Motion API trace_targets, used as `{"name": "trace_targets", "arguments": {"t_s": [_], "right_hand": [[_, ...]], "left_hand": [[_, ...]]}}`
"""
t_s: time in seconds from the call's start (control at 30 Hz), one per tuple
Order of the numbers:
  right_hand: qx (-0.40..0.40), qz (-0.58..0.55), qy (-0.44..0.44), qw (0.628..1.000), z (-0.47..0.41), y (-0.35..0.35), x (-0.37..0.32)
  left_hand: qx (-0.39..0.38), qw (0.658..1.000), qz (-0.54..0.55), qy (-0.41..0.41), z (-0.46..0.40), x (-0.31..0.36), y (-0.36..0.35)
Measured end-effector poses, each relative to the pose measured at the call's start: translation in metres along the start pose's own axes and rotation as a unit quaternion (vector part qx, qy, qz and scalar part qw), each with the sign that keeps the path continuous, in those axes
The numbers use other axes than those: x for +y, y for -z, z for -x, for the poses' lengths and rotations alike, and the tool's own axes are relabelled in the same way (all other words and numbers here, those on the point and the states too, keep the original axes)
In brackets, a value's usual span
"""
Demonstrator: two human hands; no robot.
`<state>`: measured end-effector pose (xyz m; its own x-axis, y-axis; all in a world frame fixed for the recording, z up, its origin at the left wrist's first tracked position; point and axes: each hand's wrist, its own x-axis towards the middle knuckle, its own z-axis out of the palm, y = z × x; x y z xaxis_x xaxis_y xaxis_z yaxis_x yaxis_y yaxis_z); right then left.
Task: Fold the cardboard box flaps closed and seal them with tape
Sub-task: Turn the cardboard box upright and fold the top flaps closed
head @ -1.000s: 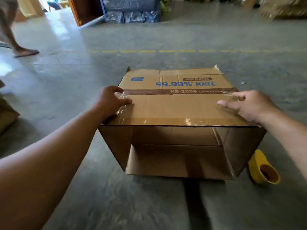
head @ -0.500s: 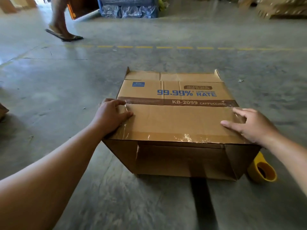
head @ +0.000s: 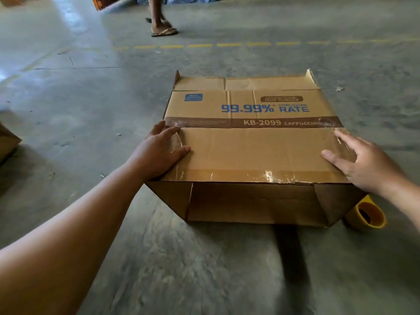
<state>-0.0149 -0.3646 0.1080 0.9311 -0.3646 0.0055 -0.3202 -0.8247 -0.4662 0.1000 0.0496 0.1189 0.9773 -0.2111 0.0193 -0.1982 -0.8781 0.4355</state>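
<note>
A brown cardboard box (head: 254, 151) with blue "99.99% RATE" print lies on the concrete floor, one printed side facing up. Its near end faces me with flaps folded in, and clear tape shines along the near top edge. My left hand (head: 159, 153) rests flat on the box's left top corner, fingers spread. My right hand (head: 363, 162) lies flat on the right top corner, fingers apart. A yellow tape roll (head: 368, 215) sits on the floor by the box's near right corner, partly hidden behind it.
Another person's feet in sandals (head: 162, 28) cross the floor beyond the box, past a dashed yellow line (head: 200, 45). The corner of another cardboard box (head: 8, 142) shows at the left edge. Bare concrete surrounds the box.
The box has settled lower and flatter, its near flaps closing in. Both hands stayed on the top corners, the fingers now more spread. The walking person moved to the right.
</note>
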Motion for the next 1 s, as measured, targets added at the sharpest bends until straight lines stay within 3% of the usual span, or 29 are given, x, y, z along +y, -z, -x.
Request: {"name": "trace_targets", "arguments": {"t_s": [0.13,0.3,0.43,0.6,0.8,1.0], "right_hand": [[0.007,-0.046,-0.012,0.999,0.014,-0.001,0.005],[0.079,-0.145,-0.011,0.986,0.050,-0.023,0.014],[0.112,-0.234,-0.030,0.965,0.062,-0.045,0.021],[0.161,-0.150,-0.060,0.974,0.062,-0.067,0.030],[0.158,-0.126,-0.169,0.965,0.060,-0.075,0.036],[0.112,-0.087,-0.165,0.976,0.063,-0.077,0.055]], "left_hand": [[-0.006,0.998,0.059,-0.022,0.024,-0.018,0.000],[0.088,0.983,0.153,-0.054,0.068,-0.059,-0.030],[0.119,0.959,0.254,0.023,0.085,-0.066,-0.052],[0.217,0.925,0.282,0.130,0.087,-0.059,-0.073],[0.131,0.946,0.243,0.170,0.085,-0.064,-0.097],[0.109,0.961,0.201,0.155,0.086,-0.062,-0.105]]}}
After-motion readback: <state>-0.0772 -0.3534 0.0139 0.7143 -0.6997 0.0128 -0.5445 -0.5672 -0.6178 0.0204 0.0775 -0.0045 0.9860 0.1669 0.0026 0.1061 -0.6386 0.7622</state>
